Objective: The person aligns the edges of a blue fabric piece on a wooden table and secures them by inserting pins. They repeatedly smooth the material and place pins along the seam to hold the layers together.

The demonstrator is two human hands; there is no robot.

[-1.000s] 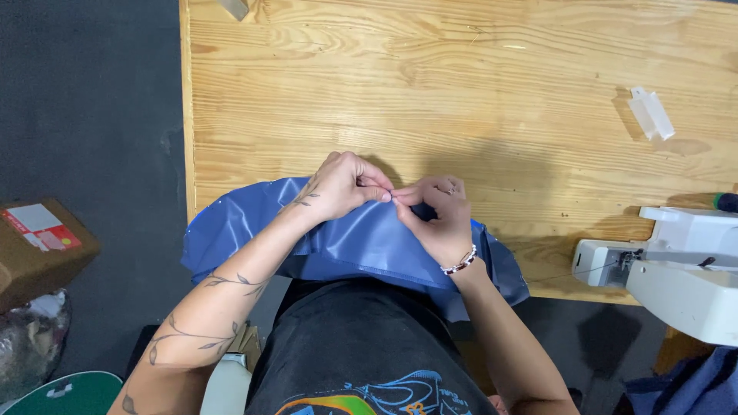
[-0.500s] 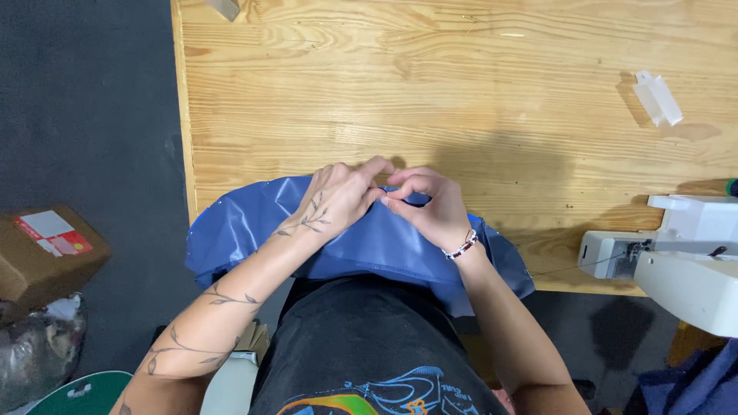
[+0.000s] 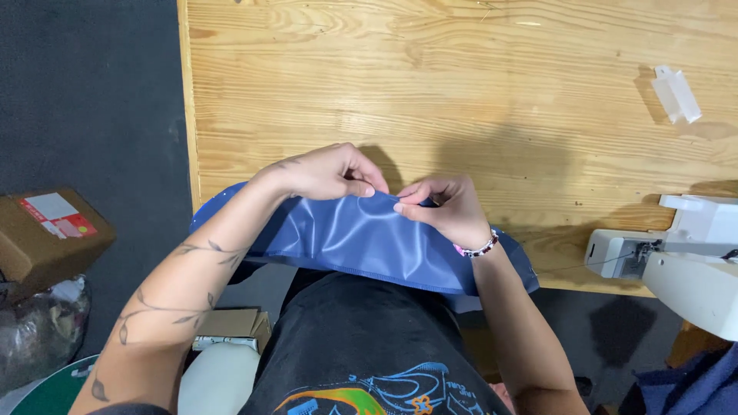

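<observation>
A shiny blue fabric piece (image 3: 361, 242) hangs over the near edge of the wooden table (image 3: 461, 84) and into my lap. My left hand (image 3: 319, 173) pinches its top edge between thumb and fingers. My right hand (image 3: 442, 209), with a beaded bracelet on the wrist, pinches the same edge a little to the right. The two hands are a short gap apart, with the fabric edge stretched between them.
A white sewing machine (image 3: 684, 257) stands at the table's right edge. A small clear plastic piece (image 3: 676, 94) lies at the far right. On the dark floor to the left sit a brown cardboard box (image 3: 50, 230) and a plastic bag (image 3: 38, 330).
My hands were pressed together at one spot on the fabric edge; now they have drawn apart sideways, spreading the edge. The view has shifted slightly.
</observation>
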